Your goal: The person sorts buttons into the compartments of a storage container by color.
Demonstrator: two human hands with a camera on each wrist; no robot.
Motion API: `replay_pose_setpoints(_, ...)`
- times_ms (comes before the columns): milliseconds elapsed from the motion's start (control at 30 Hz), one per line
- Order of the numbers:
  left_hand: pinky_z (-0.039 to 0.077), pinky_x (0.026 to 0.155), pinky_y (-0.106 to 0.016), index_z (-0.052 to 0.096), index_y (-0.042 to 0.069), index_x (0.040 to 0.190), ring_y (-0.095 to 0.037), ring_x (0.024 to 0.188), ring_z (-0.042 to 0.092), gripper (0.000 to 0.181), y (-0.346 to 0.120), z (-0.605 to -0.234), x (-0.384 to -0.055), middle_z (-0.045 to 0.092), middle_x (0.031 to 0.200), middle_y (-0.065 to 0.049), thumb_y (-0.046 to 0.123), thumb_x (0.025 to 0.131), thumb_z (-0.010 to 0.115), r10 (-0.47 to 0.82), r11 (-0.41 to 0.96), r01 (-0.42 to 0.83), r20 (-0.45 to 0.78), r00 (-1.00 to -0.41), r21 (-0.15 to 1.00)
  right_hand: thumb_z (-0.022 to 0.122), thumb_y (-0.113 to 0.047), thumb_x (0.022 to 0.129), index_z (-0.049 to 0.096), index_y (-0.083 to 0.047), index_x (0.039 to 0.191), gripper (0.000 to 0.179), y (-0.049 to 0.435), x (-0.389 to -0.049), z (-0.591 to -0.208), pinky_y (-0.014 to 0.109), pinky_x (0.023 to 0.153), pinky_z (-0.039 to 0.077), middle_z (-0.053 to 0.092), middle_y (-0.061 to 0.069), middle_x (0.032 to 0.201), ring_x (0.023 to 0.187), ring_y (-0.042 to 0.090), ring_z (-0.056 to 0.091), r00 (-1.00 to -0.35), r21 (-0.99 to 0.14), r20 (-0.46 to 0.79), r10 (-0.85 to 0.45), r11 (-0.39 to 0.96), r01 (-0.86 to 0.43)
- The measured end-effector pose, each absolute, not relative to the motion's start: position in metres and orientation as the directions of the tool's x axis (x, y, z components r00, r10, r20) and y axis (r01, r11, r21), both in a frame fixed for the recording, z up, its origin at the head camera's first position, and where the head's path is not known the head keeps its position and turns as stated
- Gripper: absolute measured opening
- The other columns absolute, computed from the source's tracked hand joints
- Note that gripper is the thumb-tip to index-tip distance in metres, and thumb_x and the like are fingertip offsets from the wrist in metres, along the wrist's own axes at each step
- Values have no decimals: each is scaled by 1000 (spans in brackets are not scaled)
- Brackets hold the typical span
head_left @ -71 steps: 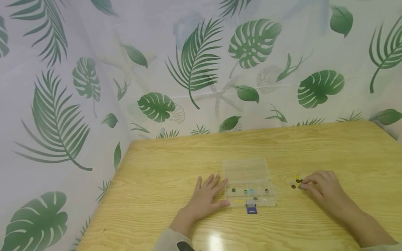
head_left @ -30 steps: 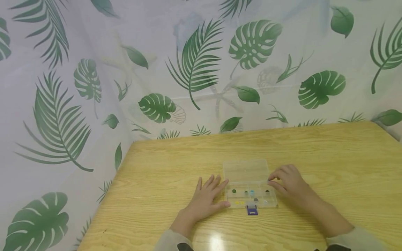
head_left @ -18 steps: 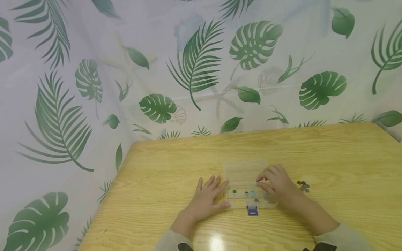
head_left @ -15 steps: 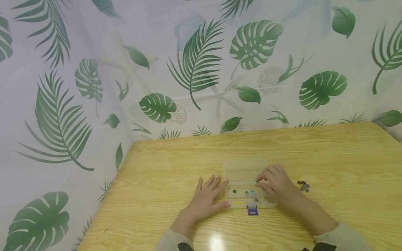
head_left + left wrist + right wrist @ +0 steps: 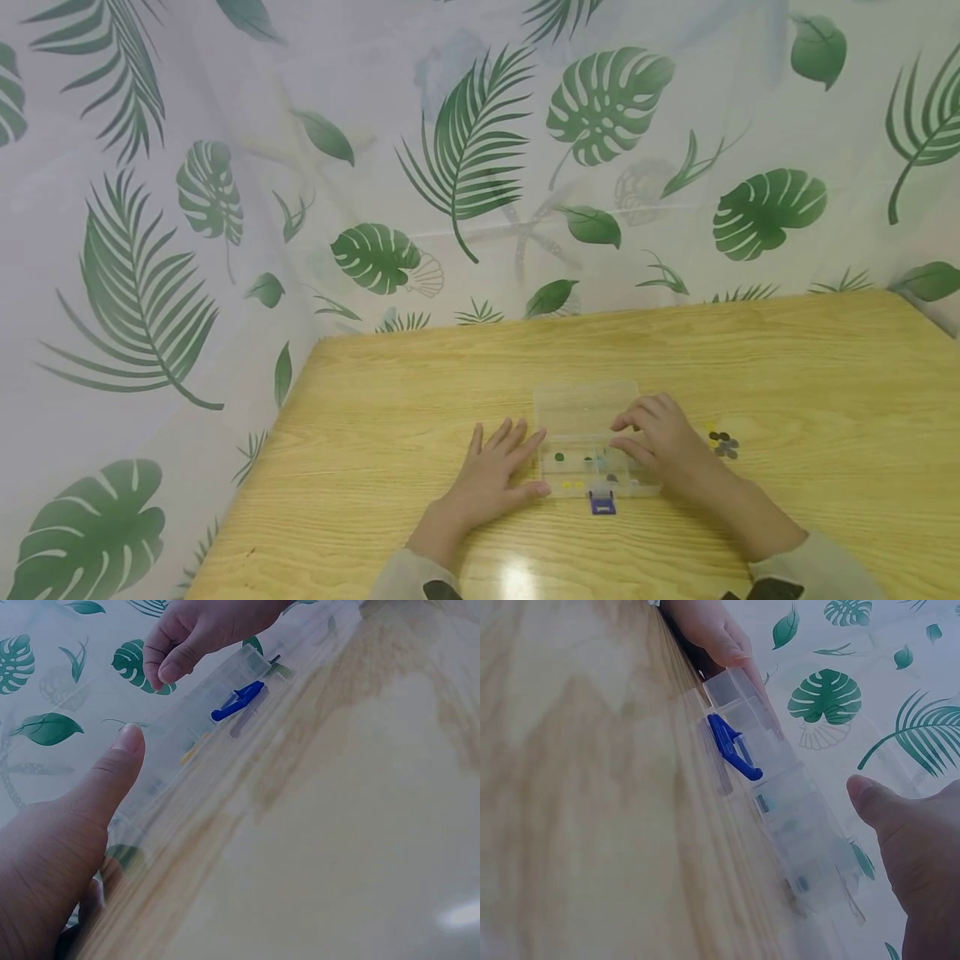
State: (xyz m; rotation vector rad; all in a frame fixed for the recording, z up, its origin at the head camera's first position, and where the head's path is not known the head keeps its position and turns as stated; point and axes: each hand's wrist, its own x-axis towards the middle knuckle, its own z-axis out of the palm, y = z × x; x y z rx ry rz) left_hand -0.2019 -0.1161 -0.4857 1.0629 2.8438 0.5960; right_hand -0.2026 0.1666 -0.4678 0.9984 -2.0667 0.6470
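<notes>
A clear plastic compartment box (image 5: 555,493) lies with its lid (image 5: 585,407) folded back and a blue latch (image 5: 602,503) at its front. Inside are small round discs: a green disc (image 5: 559,457), yellow discs (image 5: 573,485) and a few darker ones. My left hand (image 5: 497,477) lies spread at the box's left side, thumb and index finger at its edge. Over the right half of the box is my right hand (image 5: 670,443), its thumb and fingertips slightly apart with nothing visible between them. In the left wrist view, the right hand (image 5: 202,637) appears above the box.
A loose pile of dark, grey and yellow discs (image 5: 723,446) lies on the wooden table (image 5: 420,383) just right of the right hand. Behind and left of the table hangs a leaf-patterned cloth (image 5: 487,275).
My right hand has moved left from the pile to the box, carrying a small disc; its fingertips have now parted and the disc is gone from them. My left hand has stayed put.
</notes>
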Motion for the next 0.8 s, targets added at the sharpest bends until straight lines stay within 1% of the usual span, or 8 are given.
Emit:
replay_pose_setpoints(200, -1, 111, -63, 19, 30, 152, -30, 145, 12, 72, -116, -486, -202, 19, 157, -8, 67, 91, 31, 641, 687, 623, 90, -762, 374, 42, -43, 97, 63, -5, 86, 44, 172, -204, -471, 24, 72, 37, 60, 1, 84, 77, 15, 47, -437, -143, 800, -411, 577, -804)
replay_pose_setpoints(367, 0, 111, -64, 19, 30, 152, -31, 145, 13, 72, -116, -486, -202, 20, 157, -9, 67, 91, 31, 642, 688, 624, 92, -762, 370, 55, -39, 93, 64, -7, 86, 34, 179, -200, -472, 27, 77, 36, 60, 0, 87, 84, 18, 48, -539, -229, 752, -379, 616, -754)
replay_pose_setpoints(433, -1, 111, -64, 19, 30, 152, -31, 145, 13, 71, -116, -485, -201, 20, 157, -9, 65, 92, 33, 641, 688, 623, 92, -762, 372, 57, -38, 92, 64, -7, 86, 33, 182, -200, -472, 29, 79, 36, 60, 0, 87, 86, 20, 49, -550, -240, 748, -372, 621, -746)
replay_pose_setpoints(500, 0, 112, -63, 19, 30, 152, -31, 145, 13, 71, -116, -485, -202, 21, 156, -9, 64, 92, 35, 639, 690, 622, 91, -764, 370, 54, -40, 93, 64, -6, 85, 36, 185, -200, -472, 30, 78, 36, 60, 1, 85, 84, 21, 50, -523, -216, 767, -371, 620, -755)
replay_pose_setpoints(600, -2, 112, -63, 18, 30, 152, -30, 146, 12, 70, -116, -485, -201, 20, 157, -9, 62, 93, 37, 640, 690, 619, 84, -764, 375, 45, -44, 96, 63, -3, 84, 46, 189, -202, -474, 31, 78, 37, 60, 4, 83, 82, 24, 51, -459, -162, 805, -376, 606, -779)
replay_pose_setpoints(633, -1, 112, -63, 18, 30, 152, -30, 146, 12, 70, -116, -485, -201, 20, 157, -9, 62, 93, 37, 641, 689, 620, 84, -763, 375, 43, -46, 96, 63, -3, 83, 49, 191, -202, -474, 31, 78, 37, 60, 3, 83, 81, 23, 50, -449, -151, 812, -373, 608, -779)
replay_pose_setpoints(667, -1, 112, -63, 18, 30, 152, -30, 146, 12, 70, -116, -485, -202, 20, 157, -9, 62, 93, 37, 642, 689, 621, 84, -762, 374, 42, -46, 96, 63, -3, 83, 50, 192, -203, -475, 31, 77, 37, 60, 4, 83, 81, 23, 50, -442, -145, 817, -371, 610, -779)
replay_pose_setpoints(800, -1, 112, -63, 18, 29, 152, -30, 145, 12, 71, -116, -485, -202, 20, 157, -9, 65, 92, 34, 642, 688, 623, 87, -761, 372, 41, -48, 96, 63, -3, 82, 52, 200, -202, -476, 30, 78, 36, 59, 3, 83, 81, 22, 50, -462, -155, 811, -360, 630, -761)
